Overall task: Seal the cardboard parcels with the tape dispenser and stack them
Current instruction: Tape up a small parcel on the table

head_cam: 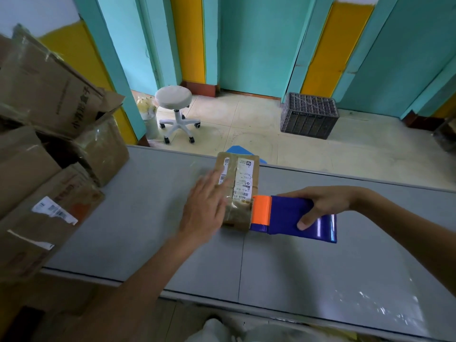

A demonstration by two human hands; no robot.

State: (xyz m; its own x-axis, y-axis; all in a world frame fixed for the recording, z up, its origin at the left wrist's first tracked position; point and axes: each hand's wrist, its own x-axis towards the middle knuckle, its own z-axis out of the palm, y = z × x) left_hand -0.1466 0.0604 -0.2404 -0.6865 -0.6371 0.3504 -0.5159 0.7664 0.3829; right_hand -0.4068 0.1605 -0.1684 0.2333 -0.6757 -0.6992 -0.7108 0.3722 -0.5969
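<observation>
White swivel stool (173, 96), dark plastic crate (309, 116), grey table (148, 206)

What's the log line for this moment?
phase: sealing | left hand: flat on parcel | right hand: grips tape dispenser against parcel

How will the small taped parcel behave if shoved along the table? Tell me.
The small parcel looks flat and low, so it would probably slide rather than tip. Its glossy tape suggests a slippery surface on the smooth table. The left hand lies flat on it, likely to stop it shifting.
</observation>
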